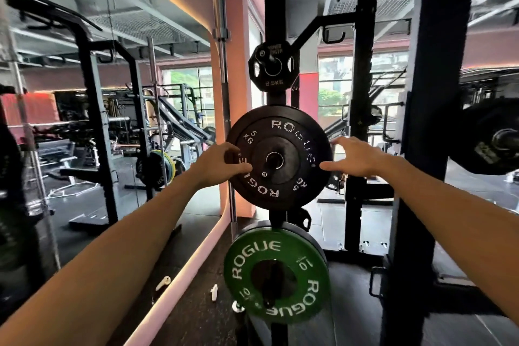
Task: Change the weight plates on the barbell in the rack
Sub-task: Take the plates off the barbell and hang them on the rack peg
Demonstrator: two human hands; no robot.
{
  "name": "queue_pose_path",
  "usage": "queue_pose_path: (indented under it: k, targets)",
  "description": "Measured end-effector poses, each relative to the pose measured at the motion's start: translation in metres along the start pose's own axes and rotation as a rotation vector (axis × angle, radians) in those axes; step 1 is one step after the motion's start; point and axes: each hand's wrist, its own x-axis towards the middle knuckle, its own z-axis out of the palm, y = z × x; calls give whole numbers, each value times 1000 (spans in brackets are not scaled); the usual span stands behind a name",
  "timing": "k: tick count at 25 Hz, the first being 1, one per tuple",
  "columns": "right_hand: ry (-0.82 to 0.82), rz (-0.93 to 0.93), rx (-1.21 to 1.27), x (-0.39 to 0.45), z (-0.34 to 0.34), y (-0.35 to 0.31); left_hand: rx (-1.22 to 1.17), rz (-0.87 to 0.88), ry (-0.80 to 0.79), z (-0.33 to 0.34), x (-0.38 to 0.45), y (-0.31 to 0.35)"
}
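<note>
Both hands reach for one thing: the left hand [222, 163] lies against the left edge of the black 5 kg plate [278, 157] with its fingers curled onto the face, and the right hand [356, 157] is spread wide at the opposite edge, thumb pointing toward the hub. Neither has a firm hold yet; whether the right fingers touch the rim at all cannot be told.

The plate hangs on a storage peg [274, 161] of the rack upright [273, 22], midway between the two hands. Above them sits a small 2.5 kg plate [271, 66]; below them, close under the black plate's lower rim, hangs the green 10 kg plate [276, 275].

The main risk appears to be an uneven pull. If one hand draws harder than the other, the plate would likely tilt and bind on the peg, then come free with a jerk. With a loose grip on the smooth rim it could slip as it clears the peg's end and drop past the green plate toward the feet. Fingers curled behind the rim could also get pinched against the upright. To the right of the right hand, a dark plate [488, 143] juts near; a swing that way might knock it.
</note>
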Motion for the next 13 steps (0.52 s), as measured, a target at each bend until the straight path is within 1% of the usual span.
queue_pose_path:
  k: [2,5,7,13]
  targets:
    - [4,8,-1,-41,-10,5,12,31,39,3,-31,23]
    - [8,20,6,-102,-25,18,-20,68,29,11,-65,58]
    - [-4,77,-25,-138,-44,35,-41,86,22,17,-84,91]
    - [-5,244,-135,-224,-105,106,-38,130,-76,49,-113,184]
